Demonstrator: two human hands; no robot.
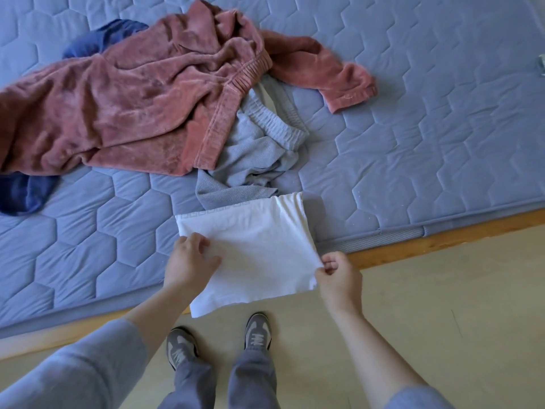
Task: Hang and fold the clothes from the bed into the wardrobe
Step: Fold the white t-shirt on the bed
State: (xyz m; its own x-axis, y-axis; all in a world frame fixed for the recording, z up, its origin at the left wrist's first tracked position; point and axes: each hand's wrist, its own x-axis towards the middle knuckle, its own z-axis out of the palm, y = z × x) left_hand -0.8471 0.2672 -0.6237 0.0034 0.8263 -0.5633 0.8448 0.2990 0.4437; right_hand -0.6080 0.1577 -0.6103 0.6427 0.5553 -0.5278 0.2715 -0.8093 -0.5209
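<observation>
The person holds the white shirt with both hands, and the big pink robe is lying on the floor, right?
The robe part is wrong. In the head view the pink robe lies on the blue mattress, not on the floor. The rest is right: the left hand and the right hand both hold the white shirt.

A faint grey row of characters runs along the far edge of the folded white garment [250, 240], toward its left end. It shows through the cloth and is too pale to read. The left sneaker [179, 349] and the right sneaker [257, 332], 2 grey shoes nearest the viewer, each bear a pale mark on top, perhaps a letter N; I cannot tell.
</observation>
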